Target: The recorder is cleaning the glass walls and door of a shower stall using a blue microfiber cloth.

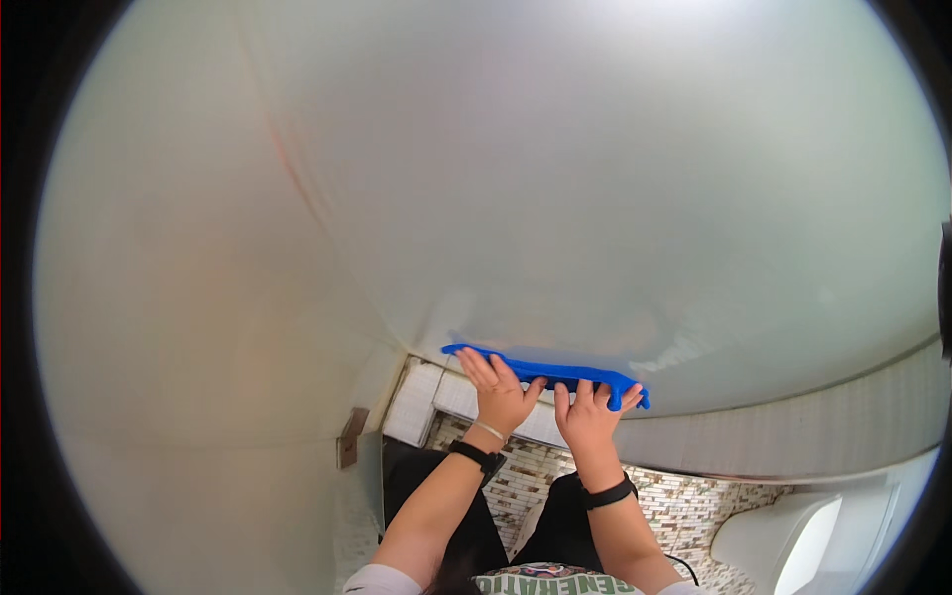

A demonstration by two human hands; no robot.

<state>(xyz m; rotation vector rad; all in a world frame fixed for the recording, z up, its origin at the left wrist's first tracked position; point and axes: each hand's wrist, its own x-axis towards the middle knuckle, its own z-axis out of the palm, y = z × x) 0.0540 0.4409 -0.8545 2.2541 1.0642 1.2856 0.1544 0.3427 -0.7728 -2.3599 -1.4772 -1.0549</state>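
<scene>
A folded blue cloth (555, 372) lies in a long strip against the pale, glossy frosted glass panel (575, 198), close to its lower edge. My left hand (501, 397) presses the left part of the cloth, fingers stretched over it and the thumb pointing right along its lower side. At the right end my right hand (592, 424) holds the cloth, with its fingers partly covered by blue folds. A loose corner hangs beside the right fingers. Both hands keep the cloth up against the panel, their thumbs close together.
White tiled ledge (461, 397) runs below the panel, over a brown and white mosaic tile floor (684, 511). To the left a metal hinge (350, 436) sits on another glass panel (198, 347). A white toilet (773, 540) stands at the lower right.
</scene>
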